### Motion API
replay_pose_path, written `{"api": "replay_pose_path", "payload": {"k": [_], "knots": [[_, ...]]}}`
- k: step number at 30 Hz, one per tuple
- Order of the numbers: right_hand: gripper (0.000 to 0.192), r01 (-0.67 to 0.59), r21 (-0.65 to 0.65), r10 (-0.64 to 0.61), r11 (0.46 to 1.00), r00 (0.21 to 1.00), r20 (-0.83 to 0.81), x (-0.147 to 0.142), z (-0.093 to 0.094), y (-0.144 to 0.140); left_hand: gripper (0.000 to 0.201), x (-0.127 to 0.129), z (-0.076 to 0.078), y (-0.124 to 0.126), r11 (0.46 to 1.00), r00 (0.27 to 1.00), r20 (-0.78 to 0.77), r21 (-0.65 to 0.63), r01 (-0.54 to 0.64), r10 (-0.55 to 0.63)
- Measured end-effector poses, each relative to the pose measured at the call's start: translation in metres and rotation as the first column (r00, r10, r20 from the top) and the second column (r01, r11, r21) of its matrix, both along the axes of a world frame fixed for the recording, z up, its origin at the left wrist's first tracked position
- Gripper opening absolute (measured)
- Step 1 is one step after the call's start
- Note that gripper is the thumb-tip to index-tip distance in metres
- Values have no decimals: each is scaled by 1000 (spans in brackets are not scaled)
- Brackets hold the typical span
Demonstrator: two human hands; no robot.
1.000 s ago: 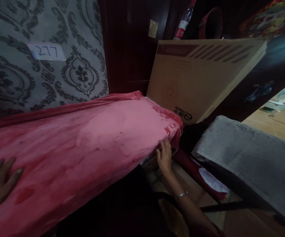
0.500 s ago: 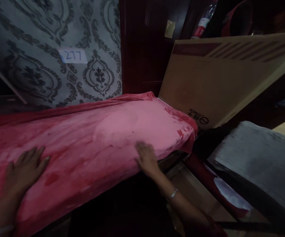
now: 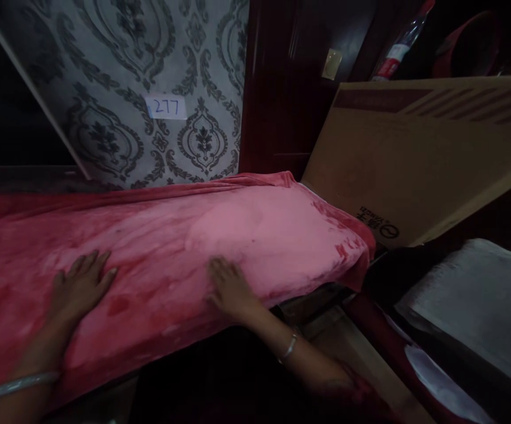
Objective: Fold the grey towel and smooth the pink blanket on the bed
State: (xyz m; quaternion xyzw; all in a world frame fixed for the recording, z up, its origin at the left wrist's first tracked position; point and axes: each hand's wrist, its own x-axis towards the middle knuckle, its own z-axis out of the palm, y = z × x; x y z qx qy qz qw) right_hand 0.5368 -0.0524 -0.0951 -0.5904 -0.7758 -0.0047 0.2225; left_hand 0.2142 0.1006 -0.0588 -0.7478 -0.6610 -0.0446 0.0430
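A pink and red plush cloth (image 3: 277,229) lies spread over a long, narrow surface and hangs down at its front edge and right end. My left hand (image 3: 81,285) rests flat on the left part of the cloth, fingers and thumb spread. Palm down, my right hand (image 3: 231,288) touches the cloth near its front edge, a little right of the middle. Its fingers are stretched out and slightly blurred. Folds of the cloth run along the back edge by the wall. Neither hand grips anything.
Behind the cloth is a patterned wall with a paper label (image 3: 167,106) reading 277. A large cardboard box (image 3: 414,153) leans at the right, a plastic bottle (image 3: 399,53) behind it. A grey cloth-covered seat (image 3: 480,312) stands at the lower right.
My right hand has slid left along the cloth, closer to my left hand. The left hand stays flat on it. The view has shifted left.
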Motion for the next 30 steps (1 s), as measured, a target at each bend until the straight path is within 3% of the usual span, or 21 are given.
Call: {"api": "replay_pose_path", "payload": {"k": [2, 4, 6, 8, 9, 11, 14, 15, 16, 17, 19, 21, 23, 25, 27, 29, 30], "knots": [[64, -91, -55, 92, 994, 996, 8, -25, 8, 17, 73, -3, -2, 1, 1000, 1000, -3, 11, 8, -8], [66, -72, -126, 74, 989, 997, 18, -23, 13, 29, 72, -5, -4, 2, 1000, 1000, -8, 24, 14, -14], [69, 57, -210, -49, 976, 998, 42, 8, 15, 35, 72, -8, -7, 4, 999, 1000, -12, 34, 18, -18], [69, 264, -280, -250, 923, 964, 86, 61, 13, 33, 73, -9, -10, 5, 999, 1000, -16, 40, 20, -19], [68, 362, -287, -346, 887, 932, 106, 92, 12, 28, 73, -10, -11, 6, 999, 1000, -18, 39, 18, -17], [64, 628, -314, -599, 712, 777, 194, 156, 11, 11, 73, -11, -13, 7, 999, 1000, -22, 33, 10, -9], [61, 846, -253, -810, 470, 527, 258, 220, 10, -20, 73, -11, -15, 9, 999, 1000, -29, 42, 10, -8], [59, 879, -207, -841, 430, 473, 264, 227, 10, -27, 72, -11, -15, 9, 999, 999, -32, 48, 11, -10], [58, 892, -153, -853, 426, 452, 260, 226, 9, -31, 71, -10, -15, 9, 999, 999, -35, 51, 14, -12], [56, 879, -102, -845, 465, 476, 244, 216, 8, -31, 70, -9, -14, 8, 999, 999, -39, 47, 13, -11], [54, 755, -26, -739, 656, 648, 183, 174, 5, -21, 68, -7, -11, 4, 1000, 999, -39, 28, 10, -9], [52, 491, -6, -487, 871, 865, 120, 110, 2, -5, 67, -5, -7, 0, 1000, 1000, -25, 7, 8, -8], [54, 183, -44, -178, 982, 980, 86, 39, 1, 8, 66, -3, -5, -5, 1000, 1000, 0, -4, 4, -4], [60, -92, -77, 96, 993, 994, 50, -25, 4, 15, 66, -2, -3, -7, 1000, 1000, 22, -4, 0, 0], [64, -295, -91, 298, 951, 955, 14, -73, 9, 21, 65, -3, -4, -9, 1000, 999, 36, 1, -3, 3], [64, -399, -124, 403, 909, 915, 8, -97, 15, 32, 64, -4, -5, -9, 1000, 999, 39, 6, -3, 3], [64, -393, -159, 401, 906, 916, 21, -100, 18, 40, 64, -5, -6, -9, 1000, 999, 38, 6, -4, 4]]}}
